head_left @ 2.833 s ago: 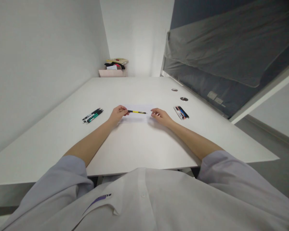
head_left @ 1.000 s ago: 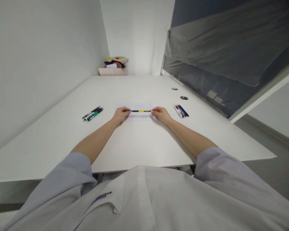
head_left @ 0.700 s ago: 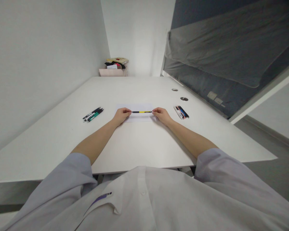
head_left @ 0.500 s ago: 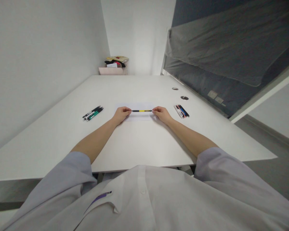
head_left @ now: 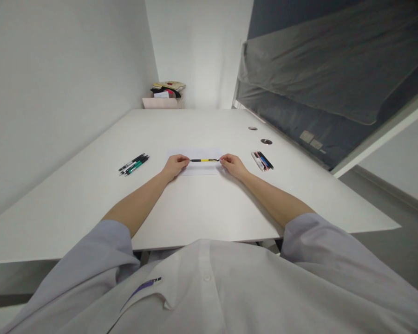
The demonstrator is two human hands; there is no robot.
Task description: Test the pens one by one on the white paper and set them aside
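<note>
A yellow and black pen (head_left: 204, 160) lies level between my two hands, above a sheet of white paper (head_left: 204, 170) on the table. With thumb and fingers pinched, my left hand (head_left: 176, 166) holds its dark end. The other end, which has a clip, is pinched by my right hand (head_left: 232, 164). Fingertips cover both extreme ends of the pen. Both forearms rest along the white table.
Several black, white and green pens (head_left: 134, 164) lie to the left on the table (head_left: 202, 208). Another group of pens (head_left: 262, 161) sits at the right. Two round inserts (head_left: 266, 141) are near a dark covered panel (head_left: 316, 93). A pink box (head_left: 160, 102) stands at the far end.
The pen has turned slightly about its long axis, so its clip shows more at the right end. Both hands keep their places.
</note>
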